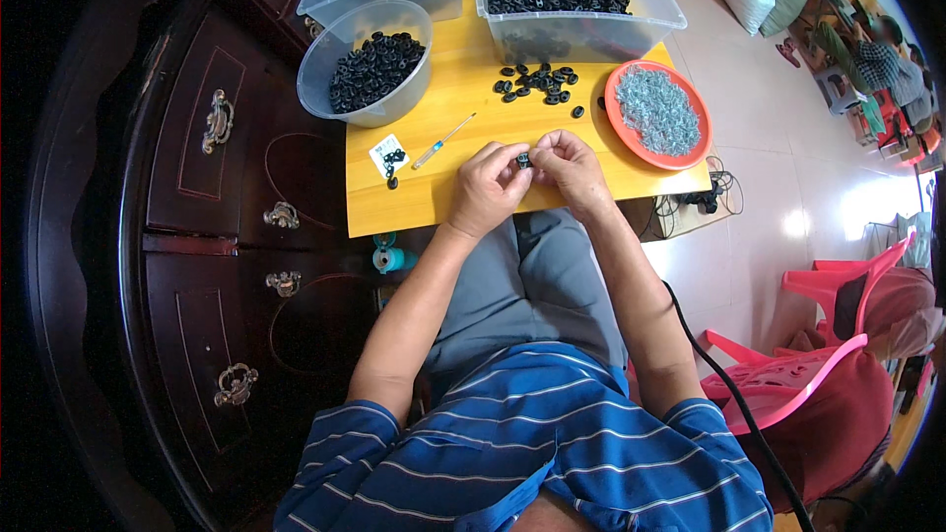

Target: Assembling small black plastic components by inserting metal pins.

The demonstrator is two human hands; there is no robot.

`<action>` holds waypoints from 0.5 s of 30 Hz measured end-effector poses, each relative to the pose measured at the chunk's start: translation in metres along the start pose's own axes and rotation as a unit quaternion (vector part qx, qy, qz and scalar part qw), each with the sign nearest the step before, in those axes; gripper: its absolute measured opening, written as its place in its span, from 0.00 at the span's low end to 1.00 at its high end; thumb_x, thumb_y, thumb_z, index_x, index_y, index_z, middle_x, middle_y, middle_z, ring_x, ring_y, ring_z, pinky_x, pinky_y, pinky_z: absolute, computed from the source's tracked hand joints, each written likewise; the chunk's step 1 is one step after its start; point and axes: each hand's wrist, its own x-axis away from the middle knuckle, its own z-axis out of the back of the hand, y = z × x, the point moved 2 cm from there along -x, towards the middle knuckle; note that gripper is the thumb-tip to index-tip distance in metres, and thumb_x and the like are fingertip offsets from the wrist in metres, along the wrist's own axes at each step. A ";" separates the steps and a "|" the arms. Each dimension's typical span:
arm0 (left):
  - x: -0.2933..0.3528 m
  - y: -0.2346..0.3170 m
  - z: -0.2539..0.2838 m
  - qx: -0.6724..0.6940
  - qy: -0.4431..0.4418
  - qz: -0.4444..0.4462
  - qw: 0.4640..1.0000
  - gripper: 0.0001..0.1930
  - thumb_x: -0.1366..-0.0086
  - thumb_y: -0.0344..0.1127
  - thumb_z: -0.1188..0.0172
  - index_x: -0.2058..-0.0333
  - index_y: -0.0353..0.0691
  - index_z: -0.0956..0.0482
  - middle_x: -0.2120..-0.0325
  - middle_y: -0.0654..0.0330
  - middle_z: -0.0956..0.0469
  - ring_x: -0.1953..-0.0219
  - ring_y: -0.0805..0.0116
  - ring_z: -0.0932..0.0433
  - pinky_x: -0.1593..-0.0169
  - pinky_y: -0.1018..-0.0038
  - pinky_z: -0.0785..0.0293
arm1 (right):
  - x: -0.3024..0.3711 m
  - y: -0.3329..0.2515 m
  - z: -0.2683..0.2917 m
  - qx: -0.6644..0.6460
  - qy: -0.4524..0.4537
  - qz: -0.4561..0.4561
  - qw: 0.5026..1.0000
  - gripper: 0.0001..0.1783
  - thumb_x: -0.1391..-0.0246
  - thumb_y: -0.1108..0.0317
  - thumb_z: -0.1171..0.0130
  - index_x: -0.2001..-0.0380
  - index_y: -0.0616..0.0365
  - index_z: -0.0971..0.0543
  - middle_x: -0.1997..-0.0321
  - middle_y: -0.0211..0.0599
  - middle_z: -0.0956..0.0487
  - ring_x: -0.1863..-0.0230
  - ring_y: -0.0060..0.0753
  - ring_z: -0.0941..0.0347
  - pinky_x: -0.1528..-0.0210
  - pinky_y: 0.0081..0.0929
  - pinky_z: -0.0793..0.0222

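- We hold one small black ring-shaped part (pixel 525 160) pinched between the fingertips of our left hand (pixel 486 187) and right hand (pixel 572 169), just above the near edge of the yellow wooden tabletop (pixel 463 99).
- A loose heap of black rings (pixel 537 84) lies just beyond.
- A round orange plastic tray (pixel 616 128) holds grey metal bits.
- A small screwdriver (pixel 443 141) lies left of our hands.
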 end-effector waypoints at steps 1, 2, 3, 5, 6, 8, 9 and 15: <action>0.000 0.000 0.000 -0.001 -0.002 -0.002 1.000 0.14 0.46 0.25 0.34 0.59 0.37 0.19 0.73 0.57 0.23 0.76 0.65 0.22 0.70 0.70 0.24 | 0.000 0.000 0.001 0.002 -0.004 0.004 1.000 0.04 0.40 0.73 0.39 0.64 0.56 0.25 0.71 0.25 0.22 0.72 0.14 0.28 0.67 0.15 0.31; -0.001 -0.001 -0.001 -0.003 -0.004 -0.005 1.000 0.14 0.46 0.24 0.34 0.59 0.37 0.19 0.72 0.57 0.23 0.75 0.64 0.22 0.69 0.70 0.25 | -0.001 0.001 0.001 0.002 -0.004 0.004 1.000 0.04 0.40 0.73 0.39 0.64 0.56 0.25 0.71 0.25 0.22 0.72 0.14 0.28 0.67 0.15 0.31; 0.000 -0.001 -0.001 -0.003 -0.004 -0.005 1.000 0.14 0.46 0.24 0.34 0.59 0.37 0.19 0.72 0.57 0.23 0.75 0.64 0.22 0.69 0.70 0.25 | -0.002 0.002 0.001 0.004 -0.003 0.006 1.000 0.04 0.40 0.73 0.39 0.64 0.56 0.25 0.71 0.25 0.22 0.72 0.14 0.28 0.67 0.15 0.31; 0.000 -0.002 0.000 -0.005 -0.012 0.006 1.000 0.14 0.45 0.25 0.35 0.58 0.37 0.20 0.71 0.56 0.23 0.73 0.61 0.22 0.68 0.69 0.24 | -0.001 0.001 0.000 0.005 -0.002 0.007 1.000 0.04 0.40 0.73 0.39 0.64 0.56 0.25 0.71 0.25 0.22 0.73 0.14 0.28 0.67 0.15 0.31; 0.001 -0.002 0.000 -0.006 -0.012 0.006 1.000 0.14 0.45 0.25 0.35 0.58 0.37 0.20 0.71 0.56 0.23 0.73 0.61 0.22 0.68 0.69 0.24 | -0.001 0.000 -0.001 0.005 0.000 0.005 1.000 0.04 0.40 0.73 0.39 0.64 0.56 0.25 0.72 0.25 0.22 0.73 0.15 0.28 0.67 0.15 0.31; 0.000 -0.002 -0.001 -0.007 -0.013 0.001 1.000 0.13 0.44 0.25 0.36 0.58 0.37 0.20 0.69 0.54 0.22 0.71 0.57 0.21 0.66 0.66 0.24 | 0.000 0.000 0.000 0.005 0.003 0.004 1.000 0.04 0.40 0.73 0.39 0.64 0.56 0.25 0.72 0.25 0.22 0.73 0.15 0.28 0.67 0.15 0.32; 0.000 -0.002 -0.001 -0.007 -0.013 0.000 1.000 0.13 0.44 0.25 0.36 0.58 0.37 0.20 0.69 0.54 0.22 0.71 0.57 0.21 0.66 0.66 0.24 | 0.000 0.000 0.000 0.004 0.001 0.003 1.000 0.04 0.40 0.73 0.39 0.64 0.56 0.25 0.72 0.25 0.22 0.73 0.15 0.28 0.67 0.15 0.31; -0.001 0.000 0.000 -0.032 -0.020 -0.019 0.999 0.11 0.41 0.26 0.38 0.59 0.37 0.22 0.66 0.51 0.21 0.64 0.49 0.21 0.61 0.61 0.24 | -0.001 0.002 0.000 -0.002 0.002 -0.007 1.000 0.05 0.41 0.73 0.38 0.64 0.56 0.25 0.71 0.25 0.22 0.72 0.15 0.28 0.66 0.14 0.31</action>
